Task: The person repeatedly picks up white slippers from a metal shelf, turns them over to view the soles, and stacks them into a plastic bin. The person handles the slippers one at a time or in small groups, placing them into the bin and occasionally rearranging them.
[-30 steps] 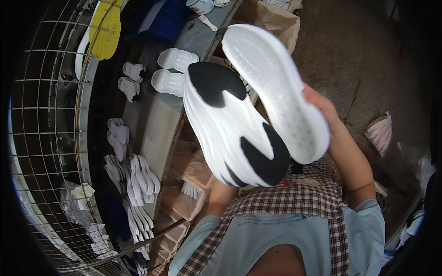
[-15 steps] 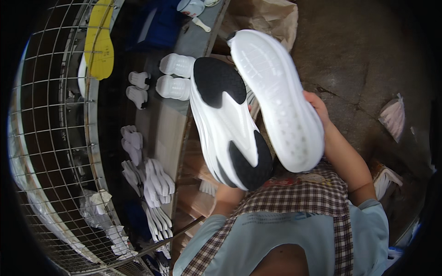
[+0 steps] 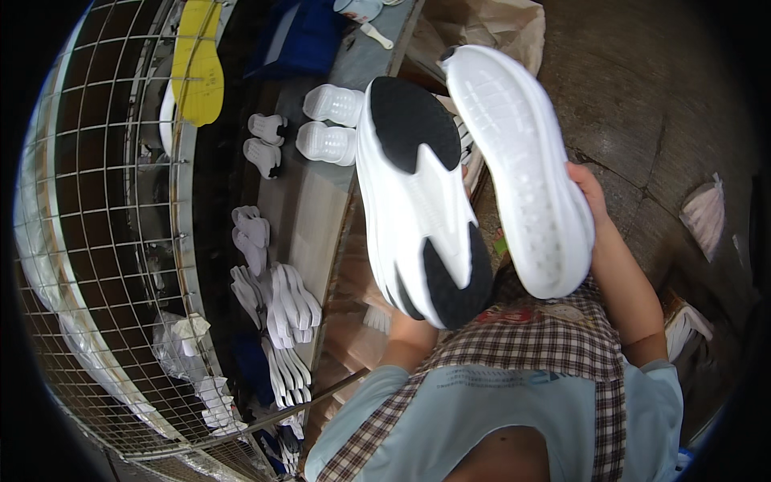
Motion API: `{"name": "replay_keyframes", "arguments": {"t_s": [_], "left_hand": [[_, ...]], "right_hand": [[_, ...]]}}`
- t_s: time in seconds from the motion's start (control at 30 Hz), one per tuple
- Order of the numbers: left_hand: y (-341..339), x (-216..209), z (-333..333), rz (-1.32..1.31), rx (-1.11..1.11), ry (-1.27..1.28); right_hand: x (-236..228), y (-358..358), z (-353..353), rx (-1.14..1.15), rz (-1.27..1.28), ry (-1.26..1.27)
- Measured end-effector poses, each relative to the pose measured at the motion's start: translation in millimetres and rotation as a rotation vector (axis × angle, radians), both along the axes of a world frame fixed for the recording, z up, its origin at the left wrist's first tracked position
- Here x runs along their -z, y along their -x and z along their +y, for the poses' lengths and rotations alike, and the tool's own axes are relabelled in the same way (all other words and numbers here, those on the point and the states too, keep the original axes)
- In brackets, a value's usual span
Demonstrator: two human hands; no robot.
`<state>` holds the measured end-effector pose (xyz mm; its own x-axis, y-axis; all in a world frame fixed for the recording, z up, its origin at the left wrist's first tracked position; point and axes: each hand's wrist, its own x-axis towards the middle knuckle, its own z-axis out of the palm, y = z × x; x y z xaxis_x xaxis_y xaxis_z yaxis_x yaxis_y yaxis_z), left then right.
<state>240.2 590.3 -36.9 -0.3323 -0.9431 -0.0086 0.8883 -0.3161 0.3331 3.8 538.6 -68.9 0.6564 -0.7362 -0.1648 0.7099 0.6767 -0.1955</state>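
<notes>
My left hand holds a white shoe sole with black tread pads, its underside facing up. Most of that hand is hidden beneath the sole; only a fingertip shows at its right edge. More white layers show along the left side of this sole, perhaps others stacked under it. Beside it, my right hand grips the outer edge of another white shoe sole, whose hollow inner face is turned up. The fingers under this sole are out of sight. Both soles are held up side by side in front of my checked apron.
On the left, a bench carries a pair of white soles, stacked soles and a white-handled brush. A wire mesh stands beyond it, near a yellow insole. A pink bag lies on the floor at right.
The view has shifted, so the bench, floor and soles all appear farther right. Both hands keep their hold, and the soles face the same way as before.
</notes>
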Motion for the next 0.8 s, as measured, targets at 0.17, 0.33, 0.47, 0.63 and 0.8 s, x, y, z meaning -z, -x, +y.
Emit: {"name": "replay_keyframes", "arguments": {"t_s": [0.17, 0.33, 0.47, 0.63, 0.8], "left_hand": [[0.5, 2.3, -10.4, -0.107, 0.008, -0.008], [6.9, 1.6, -21.7, 0.17, 0.052, 0.03], [11.5, -12.1, -18.7, 0.247, 0.02, -0.002], [9.6, -26.3, -12.7, 0.16, -0.03, -0.075], [6.2, -29.3, -9.8, 0.028, -0.053, -0.151]], "right_hand": [[-3.9, -7.4, -2.2, -0.033, 0.262, 0.243], [19.2, -10.0, 0.4, -0.046, -0.018, -0.068], [32.9, -11.0, 0.7, 0.077, -0.077, -0.149], [37.6, -0.4, 5.0, 0.16, 0.115, -0.269], [43.2, 1.8, 9.0, 0.126, 0.027, -0.224]]}}
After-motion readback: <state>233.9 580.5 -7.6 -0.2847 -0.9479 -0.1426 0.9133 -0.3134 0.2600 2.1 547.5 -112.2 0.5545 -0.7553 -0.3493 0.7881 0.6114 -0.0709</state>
